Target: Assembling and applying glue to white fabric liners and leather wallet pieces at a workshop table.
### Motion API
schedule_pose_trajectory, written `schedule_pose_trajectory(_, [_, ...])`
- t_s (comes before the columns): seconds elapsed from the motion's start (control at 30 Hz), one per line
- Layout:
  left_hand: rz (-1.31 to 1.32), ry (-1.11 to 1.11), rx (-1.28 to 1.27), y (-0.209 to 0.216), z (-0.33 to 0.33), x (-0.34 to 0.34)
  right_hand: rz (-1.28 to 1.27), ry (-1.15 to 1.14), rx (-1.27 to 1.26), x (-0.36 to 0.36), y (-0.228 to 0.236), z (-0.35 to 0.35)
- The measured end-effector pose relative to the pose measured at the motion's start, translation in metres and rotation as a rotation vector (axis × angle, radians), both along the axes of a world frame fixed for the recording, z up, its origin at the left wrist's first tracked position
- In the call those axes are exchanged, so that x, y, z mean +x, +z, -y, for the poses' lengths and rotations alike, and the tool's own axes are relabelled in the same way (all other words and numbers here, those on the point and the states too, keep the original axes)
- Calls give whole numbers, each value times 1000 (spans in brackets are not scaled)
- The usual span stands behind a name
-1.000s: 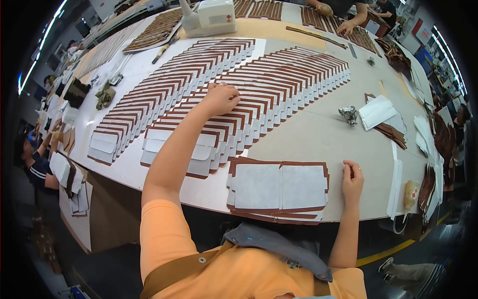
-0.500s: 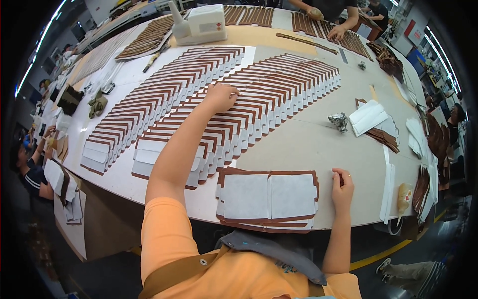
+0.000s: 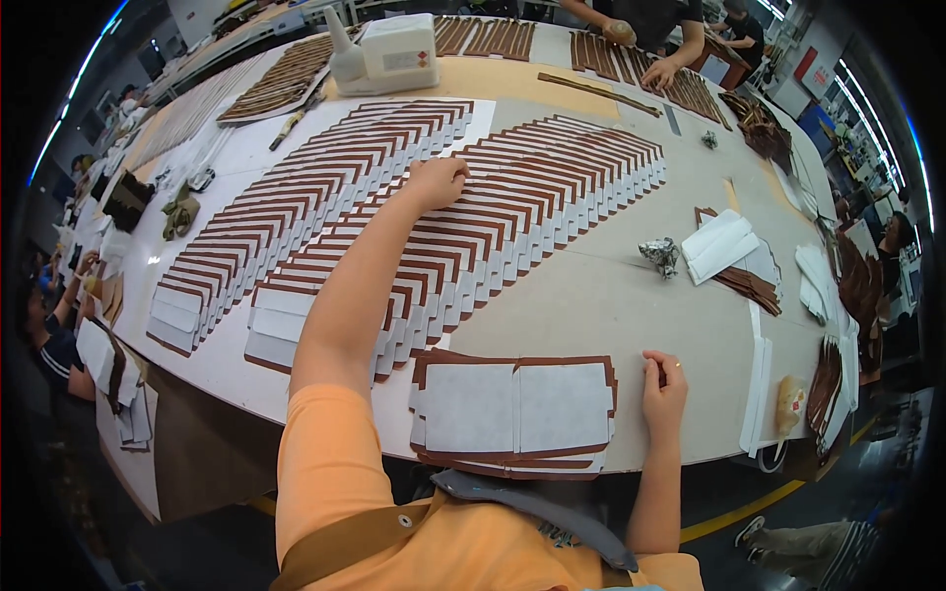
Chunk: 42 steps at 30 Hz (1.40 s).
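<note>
My left hand (image 3: 438,183) reaches far over the table, palm down and fingers curled, at the upper part of a long slanted row of overlapping brown pieces with white backing (image 3: 527,187). Its fingertips are partly hidden, so whether they grip a piece does not show. A second such row (image 3: 286,212) runs alongside on the left. By the table's front edge, my right hand (image 3: 665,386) is loosely closed with nothing visible in it. Just left of it, apart from the fingers, lies a stack of brown-edged white panels (image 3: 515,406), a little uneven at its edges.
A white plastic container with a spout (image 3: 399,54) stands at the back. Crumpled foil (image 3: 658,256), folded white paper (image 3: 719,246) and a small yellowish bottle (image 3: 790,404) lie to the right. A brush (image 3: 288,128) lies at the back left. A co-worker's hand (image 3: 662,73) handles brown strips opposite.
The whole view has shifted slightly, moving the table's contents a little left. My left hand stays over the same row, its fingers a bit more curled. My right hand remains beside the stack.
</note>
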<state>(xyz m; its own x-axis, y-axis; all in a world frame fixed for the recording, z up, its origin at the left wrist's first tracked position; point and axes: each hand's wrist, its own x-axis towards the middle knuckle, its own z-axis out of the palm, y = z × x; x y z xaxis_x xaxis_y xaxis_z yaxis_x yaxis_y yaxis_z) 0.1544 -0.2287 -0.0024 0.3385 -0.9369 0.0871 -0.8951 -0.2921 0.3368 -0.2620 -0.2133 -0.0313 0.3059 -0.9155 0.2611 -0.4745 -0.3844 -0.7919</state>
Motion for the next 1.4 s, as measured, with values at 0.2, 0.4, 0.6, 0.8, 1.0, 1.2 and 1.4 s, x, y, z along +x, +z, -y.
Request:
schedule_pose_trajectory(0.2, [35, 13, 31, -2, 19, 4, -4, 4, 5, -1, -1, 1])
schedule_pose_trajectory(0.4, [121, -10, 136, -6, 33, 8, -11, 5, -2, 1, 1, 0])
schedule_pose_trajectory(0.6, [213, -58, -43, -13, 43, 8, -3, 11, -12, 1, 1, 2])
schedule_pose_trajectory(0.8, [196, -52, 61, -6, 53, 8, -12, 18, -18, 1, 1, 1])
schedule_pose_trajectory(1.0, [125, -21, 104, 0, 74, 12, -25, 22, -18, 0, 1, 1])
schedule_pose_trajectory(1.2, [182, 12, 123, -9, 91, 14, -64, 19, -6, 3, 5, 1])
schedule_pose_trajectory(1.4, [230, 14, 179, -9, 98, 11, -49, 10, 25, 4, 9, -2])
